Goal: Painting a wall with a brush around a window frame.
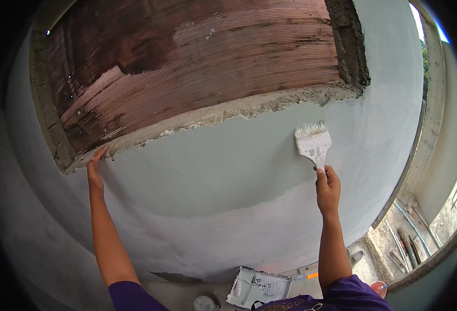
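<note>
My right hand (328, 190) grips the handle of a wide, paint-coated paintbrush (314, 142), its bristles pointing up against the wall. Around it the plastered wall (213, 167) has a pale green-grey painted band below the window opening, with whiter wall lower down. At the left, my left hand (96, 163) rests on the rough concrete sill (213, 112) near the opening's lower left corner and holds nothing. Corrugated sheeting (220, 58), stained reddish brown, covers the opening.
Below on the floor lie a paint tray (259, 289) with a paint roller (246, 280) and a round can (204, 303). Pipes and rods (407, 247) lie beyond the wall's right edge, near a small cup (357, 255). A reddish container (379, 288) is at lower right.
</note>
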Available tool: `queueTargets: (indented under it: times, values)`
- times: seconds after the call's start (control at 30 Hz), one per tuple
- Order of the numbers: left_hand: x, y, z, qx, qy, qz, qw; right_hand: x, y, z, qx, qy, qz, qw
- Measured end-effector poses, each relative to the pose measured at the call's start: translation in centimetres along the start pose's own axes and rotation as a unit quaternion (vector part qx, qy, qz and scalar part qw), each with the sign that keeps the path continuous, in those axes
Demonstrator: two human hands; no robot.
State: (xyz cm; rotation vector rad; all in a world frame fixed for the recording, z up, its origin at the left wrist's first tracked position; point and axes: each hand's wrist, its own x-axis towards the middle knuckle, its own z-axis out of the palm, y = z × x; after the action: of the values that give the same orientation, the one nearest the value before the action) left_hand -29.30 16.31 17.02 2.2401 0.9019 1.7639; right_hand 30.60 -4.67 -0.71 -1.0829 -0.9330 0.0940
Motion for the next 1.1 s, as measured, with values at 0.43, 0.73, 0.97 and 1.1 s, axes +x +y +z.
queueTargets:
  times: [0.43, 0.73, 0.97, 1.1]
  values:
    - [0.4, 1.7, -1.3, -0.042, -0.048, -0.062, 0.996, -0.9, -2.5, 0.4, 0.016, -0.018, 0.067, 0.997]
    - [0.4, -2.1, -0.2, -0.025, 0.013, 0.016, 0.999, -4.9, 1.0, -0.9, 0.004, -0.006, 0.103, 0.995]
    - [0.6, -5.1, 1.3, 0.043, 0.104, 0.072, 0.991, -1.1, -3.4, 0.3, 0.005, 0.019, 0.04, 0.999]
    - [0.7, -5.4, 2.6, 0.084, 0.144, 0.09, 0.982, -1.4, -2.3, 0.3, -0.035, 0.021, 0.083, 0.996]
